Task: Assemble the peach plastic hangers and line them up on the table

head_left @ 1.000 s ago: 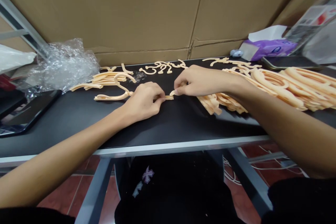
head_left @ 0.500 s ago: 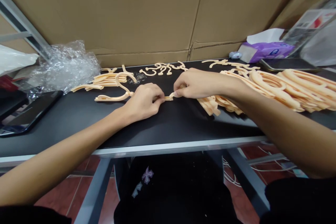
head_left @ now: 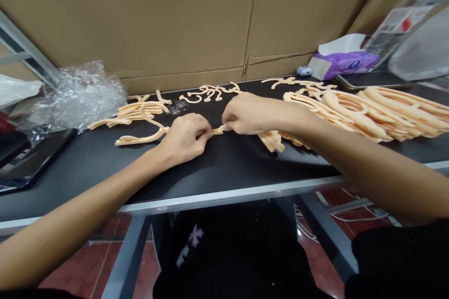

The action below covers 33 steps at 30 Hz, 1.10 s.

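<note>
A peach plastic clothes hanger (head_left: 140, 139) lies across the black tabletop, its curved hook (head_left: 146, 111) pointing away from me. My left hand (head_left: 185, 138) is closed around its middle, hiding the part under my fingers. The hanger's other arm (head_left: 216, 131) comes out past my left thumb. At that end my right hand (head_left: 245, 114) has thumb and forefinger pinched together; whether they grip the arm's tip or a small separate part is hidden. Small curved peach pieces (head_left: 210, 92) lie behind my hands.
Stacked peach hangers (head_left: 372, 112) cover the right side, partly behind my right forearm. More peach parts (head_left: 136, 110) are piled at left, beside crumpled clear plastic wrap (head_left: 87, 93) and a dark phone-like slab (head_left: 42, 159). A purple tissue pack (head_left: 345, 63) stands at back right.
The view has turned slightly, so most things sit a little further left. Both hands keep their hold at the hanger, with only a slight shift in its tilt.
</note>
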Motion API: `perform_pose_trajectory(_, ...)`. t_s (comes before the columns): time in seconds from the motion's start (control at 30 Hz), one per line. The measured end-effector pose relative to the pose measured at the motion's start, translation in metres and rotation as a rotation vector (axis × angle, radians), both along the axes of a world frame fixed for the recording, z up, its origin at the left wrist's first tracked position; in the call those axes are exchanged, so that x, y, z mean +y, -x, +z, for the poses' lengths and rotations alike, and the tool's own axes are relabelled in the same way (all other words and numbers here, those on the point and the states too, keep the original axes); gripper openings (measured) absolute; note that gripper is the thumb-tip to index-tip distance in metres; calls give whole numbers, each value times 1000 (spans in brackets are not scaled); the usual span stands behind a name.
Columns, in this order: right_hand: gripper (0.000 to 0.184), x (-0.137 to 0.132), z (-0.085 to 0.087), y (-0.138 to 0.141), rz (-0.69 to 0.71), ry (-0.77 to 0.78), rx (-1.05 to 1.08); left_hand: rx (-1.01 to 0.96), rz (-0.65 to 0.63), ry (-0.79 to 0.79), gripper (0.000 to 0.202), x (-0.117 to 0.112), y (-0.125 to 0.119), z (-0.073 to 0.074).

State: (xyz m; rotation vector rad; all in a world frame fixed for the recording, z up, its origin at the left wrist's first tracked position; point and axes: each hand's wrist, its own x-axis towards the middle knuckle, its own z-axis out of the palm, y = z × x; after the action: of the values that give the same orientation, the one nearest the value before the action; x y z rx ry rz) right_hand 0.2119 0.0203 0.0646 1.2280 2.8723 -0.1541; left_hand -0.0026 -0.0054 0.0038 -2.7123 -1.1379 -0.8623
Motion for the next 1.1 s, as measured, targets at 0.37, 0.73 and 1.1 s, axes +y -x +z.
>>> perform_pose_trajectory(0.37, 34, -15, -2, 6, 118, -315, -169, -11, 74, 82, 14, -1, 2, 5)
perform_pose_trajectory(0.73, 38, -12, -1, -2, 25, -507, 146, -38, 185, 72, 8, 9, 7, 1)
perform_pose_trajectory(1.1, 35, 0, 10, -17, -193, -259, 59, -234, 258, 51, 9, 11, 9, 6)
